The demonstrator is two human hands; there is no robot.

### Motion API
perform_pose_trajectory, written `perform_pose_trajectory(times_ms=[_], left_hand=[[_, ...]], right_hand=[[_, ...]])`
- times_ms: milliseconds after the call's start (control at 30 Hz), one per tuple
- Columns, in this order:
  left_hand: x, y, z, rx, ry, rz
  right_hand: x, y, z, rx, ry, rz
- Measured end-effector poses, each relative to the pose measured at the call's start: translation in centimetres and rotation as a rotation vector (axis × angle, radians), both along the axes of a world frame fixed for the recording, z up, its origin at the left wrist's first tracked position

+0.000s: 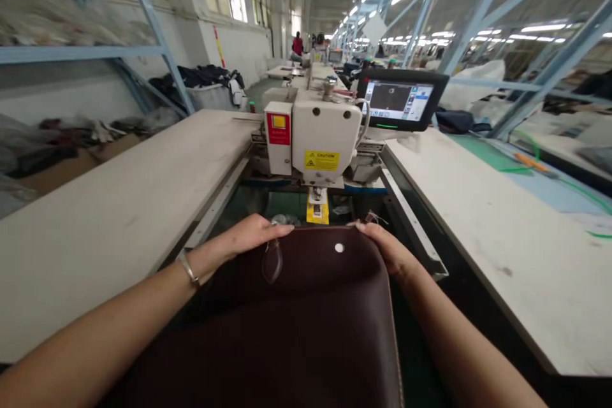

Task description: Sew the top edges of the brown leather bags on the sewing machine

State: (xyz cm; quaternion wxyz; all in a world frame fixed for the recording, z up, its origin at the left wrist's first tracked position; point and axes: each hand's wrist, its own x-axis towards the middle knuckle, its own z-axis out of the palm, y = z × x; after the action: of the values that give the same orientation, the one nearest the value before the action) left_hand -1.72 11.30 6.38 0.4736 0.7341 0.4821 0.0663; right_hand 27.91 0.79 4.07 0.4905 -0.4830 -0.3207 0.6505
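Note:
A dark brown leather bag spans the space between my hands, its upper edge facing the sewing machine. My left hand grips that edge on the left, thumb on top, above a pointed leather tab stitched to the bag. At the right corner my right hand pinches the same edge, close to some loose pale threads. A round white spot shows on the leather between the hands. Just beyond the edge is the machine's needle area, with a yellow plate under it.
Pale tabletops flank the machine on the left and right, with a metal rail along the right side. A lit control screen stands behind on the right. Blue metal frames and a distant person are farther off.

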Motion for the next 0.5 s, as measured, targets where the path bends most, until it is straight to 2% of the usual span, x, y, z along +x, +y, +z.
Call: perform_pose_trajectory(times_ms=[67, 167, 367, 500], left_hand=[[0.0, 1.6, 1.2, 0.01, 0.034, 0.029], [0.3, 3.9, 1.0, -0.007, 0.052, 0.054], [1.5, 8.2, -1.4, 0.006, 0.1, 0.043], [1.8, 10.7, -2.6, -0.05, 0.037, 0.056]], right_hand=[[0.8, 1.4, 1.0, 0.103, -0.059, -0.004], [1.3, 3.5, 1.1, 0.174, -0.115, 0.009], [1.7, 6.8, -1.3, 0.01, -0.268, 0.089], [2.3, 8.9, -1.5, -0.058, -0.365, 0.222]])
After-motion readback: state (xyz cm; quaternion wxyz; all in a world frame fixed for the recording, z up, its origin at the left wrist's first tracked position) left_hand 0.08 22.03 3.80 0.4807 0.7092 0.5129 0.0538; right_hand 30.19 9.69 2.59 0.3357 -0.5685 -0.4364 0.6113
